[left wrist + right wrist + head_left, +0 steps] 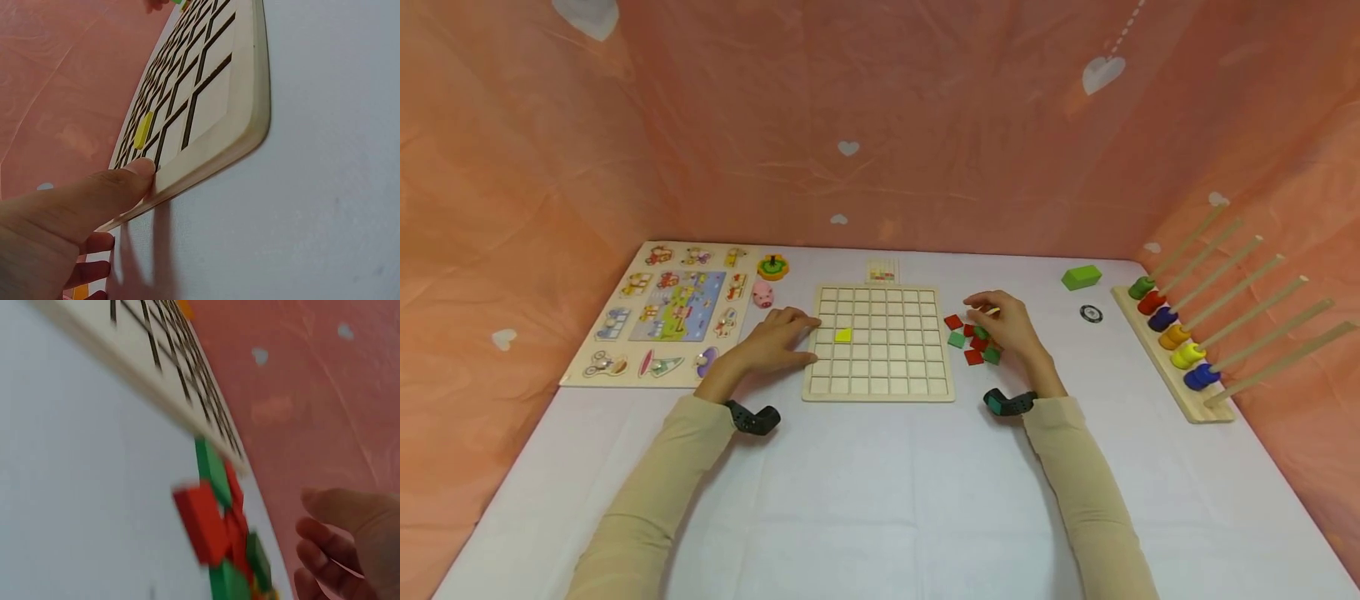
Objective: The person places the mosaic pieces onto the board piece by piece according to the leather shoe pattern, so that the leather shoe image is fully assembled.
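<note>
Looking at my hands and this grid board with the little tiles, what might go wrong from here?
1. The right hand hovers over a heaped pile of red and green tiles; reaching in may scatter them or lift the wrong colour.
2. The left hand only rests on the grid board at its left edge, so a push on the far side might slide it.
3. The yellow tile sits alone in its cell; a nudge of the board could perhaps jolt it out.
</note>
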Action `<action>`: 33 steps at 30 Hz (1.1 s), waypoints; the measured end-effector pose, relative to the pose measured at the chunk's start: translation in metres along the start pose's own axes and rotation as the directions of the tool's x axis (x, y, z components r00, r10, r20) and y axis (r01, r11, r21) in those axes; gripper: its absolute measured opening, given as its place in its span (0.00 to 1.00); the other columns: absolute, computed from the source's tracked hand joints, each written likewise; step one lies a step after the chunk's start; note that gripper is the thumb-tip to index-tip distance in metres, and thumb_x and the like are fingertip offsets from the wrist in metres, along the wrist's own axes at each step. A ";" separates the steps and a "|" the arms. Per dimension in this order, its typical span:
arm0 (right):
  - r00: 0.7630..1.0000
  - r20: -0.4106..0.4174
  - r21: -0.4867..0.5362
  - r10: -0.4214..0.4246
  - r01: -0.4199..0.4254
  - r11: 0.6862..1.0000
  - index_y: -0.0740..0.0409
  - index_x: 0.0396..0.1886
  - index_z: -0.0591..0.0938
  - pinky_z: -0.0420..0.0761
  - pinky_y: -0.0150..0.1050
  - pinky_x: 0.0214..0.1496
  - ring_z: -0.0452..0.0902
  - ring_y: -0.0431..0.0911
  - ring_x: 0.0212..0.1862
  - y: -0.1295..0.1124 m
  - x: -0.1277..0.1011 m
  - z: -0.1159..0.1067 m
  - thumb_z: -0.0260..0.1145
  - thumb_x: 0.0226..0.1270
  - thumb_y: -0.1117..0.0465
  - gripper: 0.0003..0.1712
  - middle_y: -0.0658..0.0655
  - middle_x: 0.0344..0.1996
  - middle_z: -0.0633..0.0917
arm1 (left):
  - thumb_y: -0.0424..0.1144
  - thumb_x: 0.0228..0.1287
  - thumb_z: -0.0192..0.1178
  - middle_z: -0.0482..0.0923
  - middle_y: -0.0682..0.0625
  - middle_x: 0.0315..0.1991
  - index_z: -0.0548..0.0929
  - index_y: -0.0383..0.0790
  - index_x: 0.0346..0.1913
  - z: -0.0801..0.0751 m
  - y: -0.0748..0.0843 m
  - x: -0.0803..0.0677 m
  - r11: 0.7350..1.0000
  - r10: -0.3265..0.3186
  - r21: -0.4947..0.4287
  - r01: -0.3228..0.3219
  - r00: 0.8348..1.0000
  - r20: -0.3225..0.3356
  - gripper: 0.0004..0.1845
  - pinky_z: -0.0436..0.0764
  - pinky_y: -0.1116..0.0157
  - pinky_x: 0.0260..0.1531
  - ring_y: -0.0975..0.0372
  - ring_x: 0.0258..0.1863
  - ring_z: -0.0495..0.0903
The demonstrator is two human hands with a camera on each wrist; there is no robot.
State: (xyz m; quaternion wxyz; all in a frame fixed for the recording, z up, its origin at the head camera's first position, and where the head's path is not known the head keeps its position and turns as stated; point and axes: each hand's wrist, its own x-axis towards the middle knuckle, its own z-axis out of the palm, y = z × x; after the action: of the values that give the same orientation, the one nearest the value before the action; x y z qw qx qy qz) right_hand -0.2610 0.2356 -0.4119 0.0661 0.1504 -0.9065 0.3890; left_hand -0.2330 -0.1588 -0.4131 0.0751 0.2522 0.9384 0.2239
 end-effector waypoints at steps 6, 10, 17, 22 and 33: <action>0.983 -0.150 -0.073 0.108 -0.120 0.990 0.69 0.48 0.79 0.72 0.45 0.43 0.72 0.56 0.40 0.021 -0.004 -0.007 0.63 0.63 0.63 0.16 0.67 0.37 0.78 | 0.47 0.58 0.63 0.65 0.37 0.60 0.68 0.38 0.65 0.000 -0.001 -0.001 1.000 -0.005 -0.003 0.005 1.000 -0.001 0.33 0.60 0.46 0.60 0.46 0.60 0.60; 0.962 -0.207 -0.101 0.180 -0.204 0.974 0.72 0.45 0.80 0.70 0.43 0.41 0.71 0.57 0.40 0.026 -0.007 -0.005 0.63 0.62 0.62 0.18 0.68 0.35 0.78 | 0.47 0.58 0.64 0.64 0.37 0.60 0.68 0.39 0.65 0.000 0.000 -0.001 1.000 -0.006 -0.009 0.006 1.000 0.002 0.33 0.60 0.46 0.60 0.46 0.60 0.60; 0.963 -0.187 -0.147 0.193 -0.222 0.964 0.73 0.44 0.80 0.69 0.47 0.44 0.70 0.58 0.41 0.028 -0.008 -0.004 0.61 0.63 0.64 0.15 0.69 0.36 0.77 | 0.46 0.57 0.64 0.64 0.38 0.60 0.68 0.39 0.65 0.001 0.001 -0.001 1.000 -0.005 -0.011 0.005 1.000 0.000 0.33 0.60 0.46 0.60 0.46 0.61 0.60; 0.962 -0.177 -0.123 0.208 -0.231 0.965 0.72 0.45 0.79 0.70 0.45 0.43 0.70 0.57 0.41 0.027 -0.008 -0.005 0.61 0.63 0.65 0.15 0.68 0.37 0.76 | 0.47 0.58 0.64 0.64 0.38 0.60 0.68 0.39 0.65 0.001 0.000 0.000 1.000 -0.003 -0.003 0.003 1.000 -0.003 0.33 0.60 0.46 0.60 0.46 0.61 0.60; 0.962 -0.166 -0.002 0.218 -0.222 0.975 0.68 0.44 0.75 0.71 0.33 0.36 0.72 0.52 0.37 0.011 0.000 -0.006 0.60 0.64 0.65 0.12 0.63 0.34 0.77 | 0.47 0.58 0.63 0.64 0.38 0.60 0.68 0.40 0.65 0.001 -0.001 0.001 1.000 -0.013 -0.006 0.013 1.000 0.003 0.33 0.60 0.47 0.60 0.47 0.61 0.60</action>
State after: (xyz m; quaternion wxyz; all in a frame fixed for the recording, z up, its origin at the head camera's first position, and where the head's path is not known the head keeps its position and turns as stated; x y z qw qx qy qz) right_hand -0.2648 0.2467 -0.4150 0.0985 0.0155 -0.9130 0.3955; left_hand -0.2339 -0.1585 -0.4140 0.0786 0.2463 0.9392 0.2260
